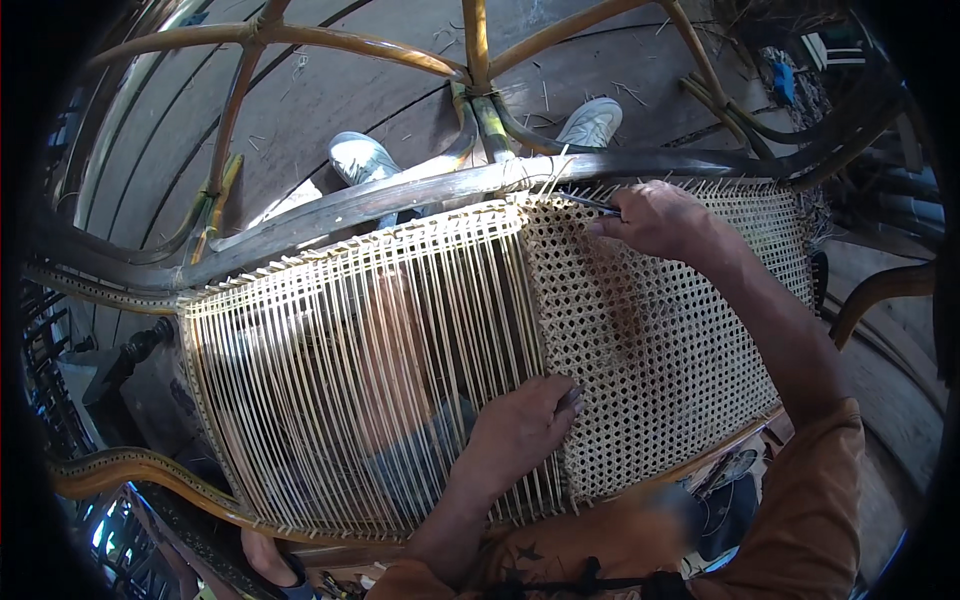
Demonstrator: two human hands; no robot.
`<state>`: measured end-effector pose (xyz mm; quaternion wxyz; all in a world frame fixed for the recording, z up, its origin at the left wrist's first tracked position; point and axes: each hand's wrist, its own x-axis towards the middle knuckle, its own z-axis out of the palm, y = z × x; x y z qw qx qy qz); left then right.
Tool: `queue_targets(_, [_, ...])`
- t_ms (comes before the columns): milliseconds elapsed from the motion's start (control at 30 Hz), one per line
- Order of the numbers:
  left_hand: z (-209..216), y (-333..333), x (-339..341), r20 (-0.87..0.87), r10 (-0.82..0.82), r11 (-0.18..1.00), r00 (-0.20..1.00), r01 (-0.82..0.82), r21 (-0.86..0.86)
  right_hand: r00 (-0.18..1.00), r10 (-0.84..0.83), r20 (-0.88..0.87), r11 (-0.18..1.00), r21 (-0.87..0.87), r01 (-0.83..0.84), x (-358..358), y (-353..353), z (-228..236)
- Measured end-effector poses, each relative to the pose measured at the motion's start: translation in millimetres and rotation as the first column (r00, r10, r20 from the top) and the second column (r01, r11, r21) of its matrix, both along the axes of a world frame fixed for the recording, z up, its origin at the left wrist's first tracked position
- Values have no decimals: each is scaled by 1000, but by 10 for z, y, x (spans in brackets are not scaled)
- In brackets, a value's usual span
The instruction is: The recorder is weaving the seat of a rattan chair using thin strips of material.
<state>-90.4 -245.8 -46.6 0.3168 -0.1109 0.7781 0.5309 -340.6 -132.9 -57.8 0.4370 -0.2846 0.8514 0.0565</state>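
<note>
A cane seat panel stretches across a curved wooden frame. Its right part is close woven cane mesh with small holes; on the left, pale parallel cane strands run from rail to rail. My right hand is closed on a thin dark metal rod, whose tip lies at the mesh's upper left corner, by the far rail. At the mesh's left edge my left hand rests with its fingers curled and thumb pressed in. Whatever those fingers pinch is hidden.
Curved cane-coloured poles rise beyond the far rail. Two pale shoes show past that rail, on a wooden floor scattered with cane scraps. A curved armrest is at the lower left. My legs show through the strands.
</note>
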Motion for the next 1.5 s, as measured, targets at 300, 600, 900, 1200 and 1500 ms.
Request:
queue_targets(300, [-8,-3,-7,18,-1,1000,1000,1,10,1000,-9,28,1000,-30,10,-21,-40,-139])
queue_targets(600, [-1,-21,-29,43,-14,1000,999,13,23,995,80,-51,993,-78,-84,-4,-32,-97])
queue_targets(900, [-23,0,0,-8,36,999,999,-36,20,999,37,0,999,10,-37,48,-126,-73])
queue_targets(1200, [-25,-7,-5,26,-3,1000,1000,3,20,999,25,-47,994,-106,-30,23,-86,-213])
queue_targets(1500, [-40,12,0,-1,53,997,999,-53,48,967,-246,-61,946,-233,226,248,209,163])
